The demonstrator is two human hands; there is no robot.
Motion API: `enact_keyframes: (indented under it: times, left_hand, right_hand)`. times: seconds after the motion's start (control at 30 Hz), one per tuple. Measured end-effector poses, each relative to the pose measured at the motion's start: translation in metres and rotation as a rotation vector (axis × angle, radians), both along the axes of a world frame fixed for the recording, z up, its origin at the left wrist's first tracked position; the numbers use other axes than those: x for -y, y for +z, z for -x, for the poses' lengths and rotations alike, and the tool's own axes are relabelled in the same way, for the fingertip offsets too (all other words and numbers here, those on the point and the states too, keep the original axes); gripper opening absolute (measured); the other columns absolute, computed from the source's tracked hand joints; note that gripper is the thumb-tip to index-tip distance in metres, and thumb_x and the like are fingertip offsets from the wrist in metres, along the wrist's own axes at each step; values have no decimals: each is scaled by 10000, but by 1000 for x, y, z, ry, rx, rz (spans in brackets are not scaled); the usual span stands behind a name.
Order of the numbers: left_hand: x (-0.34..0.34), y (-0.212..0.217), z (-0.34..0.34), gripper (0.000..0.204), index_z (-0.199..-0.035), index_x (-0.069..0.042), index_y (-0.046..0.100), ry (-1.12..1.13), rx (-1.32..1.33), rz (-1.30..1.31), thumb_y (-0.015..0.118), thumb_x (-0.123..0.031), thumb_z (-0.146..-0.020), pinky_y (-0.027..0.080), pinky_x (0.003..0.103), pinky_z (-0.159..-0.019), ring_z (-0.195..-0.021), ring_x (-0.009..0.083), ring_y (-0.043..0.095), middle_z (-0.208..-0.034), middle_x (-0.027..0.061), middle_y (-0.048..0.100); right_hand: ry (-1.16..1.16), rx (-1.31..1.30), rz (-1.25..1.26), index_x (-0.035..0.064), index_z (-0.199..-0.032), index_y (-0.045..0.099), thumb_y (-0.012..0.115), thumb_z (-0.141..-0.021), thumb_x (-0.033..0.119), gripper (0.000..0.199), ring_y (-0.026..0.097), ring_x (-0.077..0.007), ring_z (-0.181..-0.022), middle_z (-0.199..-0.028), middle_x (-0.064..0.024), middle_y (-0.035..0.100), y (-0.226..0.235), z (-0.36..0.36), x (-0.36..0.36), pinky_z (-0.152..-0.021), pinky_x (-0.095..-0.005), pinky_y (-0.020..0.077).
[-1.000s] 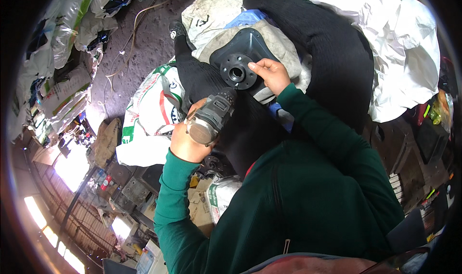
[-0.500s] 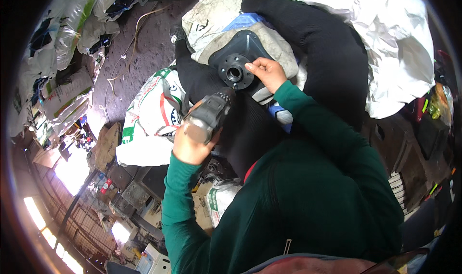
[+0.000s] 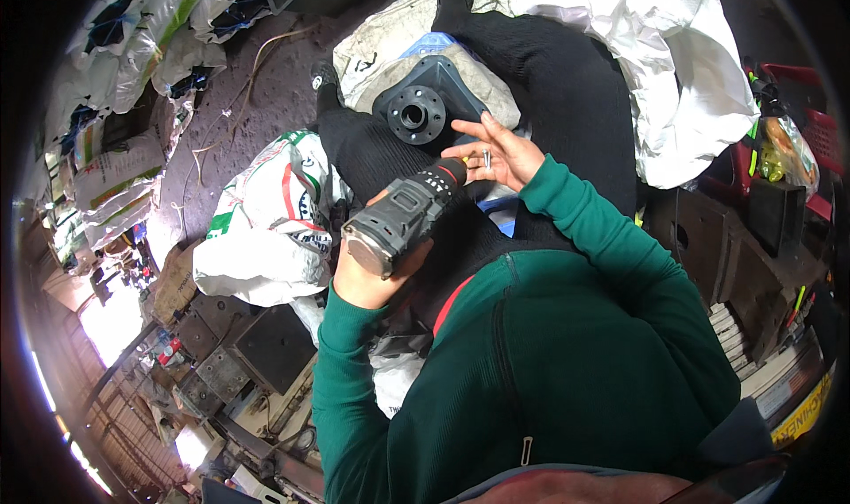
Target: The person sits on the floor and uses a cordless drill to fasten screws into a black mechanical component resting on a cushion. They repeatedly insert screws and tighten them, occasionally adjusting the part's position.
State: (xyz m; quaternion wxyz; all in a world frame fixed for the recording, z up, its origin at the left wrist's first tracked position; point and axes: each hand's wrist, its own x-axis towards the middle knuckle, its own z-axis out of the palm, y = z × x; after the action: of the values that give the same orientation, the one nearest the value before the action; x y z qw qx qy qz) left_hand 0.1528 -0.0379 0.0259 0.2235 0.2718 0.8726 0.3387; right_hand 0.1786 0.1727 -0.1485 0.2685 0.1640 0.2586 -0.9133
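Observation:
My left hand is wrapped around a grey and black cordless drill, its chuck pointing up and to the right. My right hand is turned partly palm up just beyond the chuck, thumb and forefinger apart. Across its lower fingers lies a small shiny metal piece that looks like a screw. Between my legs sits a black part with a squarish base plate and a round flange; holes ring the flange around a central bore. Neither hand touches it. Whether screws sit in the holes is too small to tell.
The part rests on a dirty pale sack with a blue patch. A white printed sack stands by my left leg, and white sheeting lies on the right. Black metal parts are stacked at right. A cable crosses the floor.
My right hand has left the flange, drawn back toward me and turned palm up. The drill has moved right, its chuck now next to those fingers.

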Motion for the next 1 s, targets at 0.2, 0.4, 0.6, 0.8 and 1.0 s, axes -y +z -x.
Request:
enact_keyframes:
  times: [0.2, 0.4, 0.6, 0.8, 1.0]
  left_hand:
    - [7, 9, -14, 549, -1206, 16, 511, 22, 84, 77, 738, -95, -718, 491, 353, -869, -971, 277, 639, -1094, 155, 634]
    - [27, 6, -12, 534, -1197, 25, 517, -209, -124, 153, 737, -102, -727, 489, 358, -874, -965, 276, 636, -1077, 151, 635]
    - [43, 7, -20, 440, -1101, -17, 595, 33, 9, 101, 760, -97, -701, 492, 372, -826, -918, 262, 633, -1015, 123, 641]
    - [48, 7, -17, 376, -1067, -41, 639, -136, -177, 136, 762, -118, -720, 497, 370, -823, -910, 258, 639, -996, 106, 654]
    - [49, 8, -17, 292, -999, -64, 680, 85, 77, 102, 753, -160, -733, 502, 394, -803, -877, 281, 653, -964, 94, 674]
  right_hand:
    - [104, -77, -96, 11, -1423, 281, 295, -980, 537, 689, 608, -231, -1069, -1206, -225, 576, 5, -3, 13, -927, -360, 493]
    - [144, -98, -70, -4, -1353, 413, 415, -994, 379, 525, 622, -183, -1022, -1162, -178, 603, 4, -6, 9, -884, -306, 527]
    - [99, 33, -7, -23, -1164, 567, 566, -926, 90, 264, 661, -127, -829, -996, -106, 654, 2, -11, 3, -765, -245, 586]
    - [58, 69, 77, -10, -1071, 595, 589, -910, 93, 191, 659, -129, -804, -925, -83, 651, -2, -8, -1, -748, -277, 598]
    - [77, 30, 107, -10, -1053, 599, 595, -903, 86, 179, 649, -127, -810, -900, -68, 630, -5, -5, 1, -752, -289, 602]
